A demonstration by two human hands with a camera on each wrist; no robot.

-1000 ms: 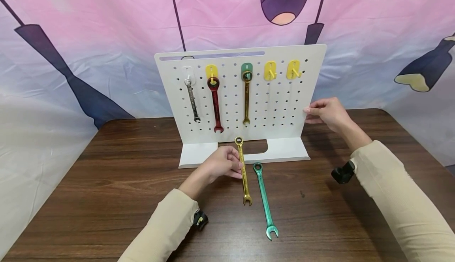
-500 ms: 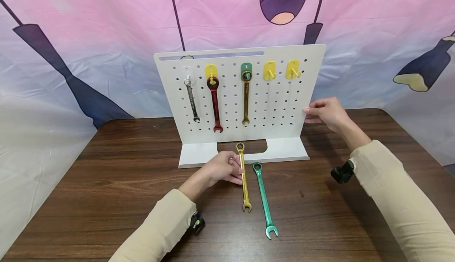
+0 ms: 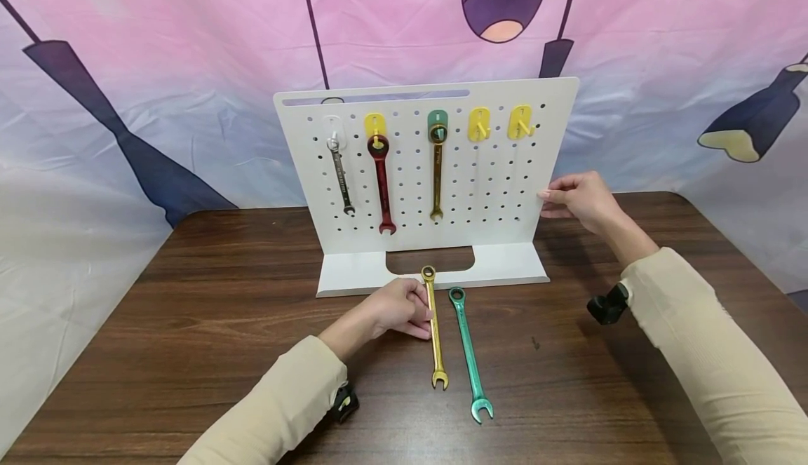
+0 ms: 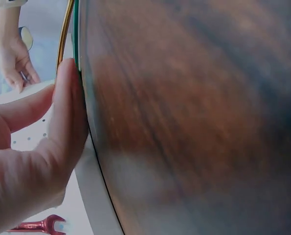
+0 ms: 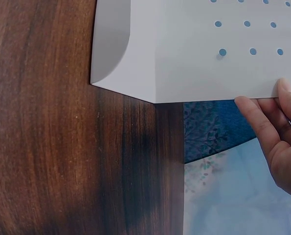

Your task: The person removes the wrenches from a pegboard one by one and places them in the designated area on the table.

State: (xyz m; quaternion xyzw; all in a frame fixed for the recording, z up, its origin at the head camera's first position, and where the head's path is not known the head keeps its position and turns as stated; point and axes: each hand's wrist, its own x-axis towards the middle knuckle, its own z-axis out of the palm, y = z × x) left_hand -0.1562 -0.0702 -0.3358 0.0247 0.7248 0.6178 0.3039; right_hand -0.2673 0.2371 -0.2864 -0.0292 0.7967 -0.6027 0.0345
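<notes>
My left hand (image 3: 394, 311) pinches the shaft of a gold combination wrench (image 3: 437, 346) between thumb and fingers, in front of the white pegboard (image 3: 442, 238). The wrench's ring end points toward the board; whether its lower end touches the table I cannot tell. In the left wrist view this gold wrench (image 4: 64, 34) shows edge-on above the fingertips. A green combination wrench (image 3: 469, 349) lies just right of it on the table. At the board's right edge, my right hand (image 3: 587, 202) grips the panel, its thumb (image 5: 283, 88) on the front face.
A silver wrench (image 3: 341, 177), a red wrench (image 3: 382, 188) and a darker gold wrench (image 3: 437, 181) hang from hooks on the board. Two yellow hooks (image 3: 479, 126) at the right bear nothing. The board's white foot (image 3: 511, 263) stands on the brown table (image 3: 208, 325), before a patterned cloth.
My left hand has lowered the gold wrench and drawn it toward me, away from the board, beside the green one. The right hand stays at the board's edge.
</notes>
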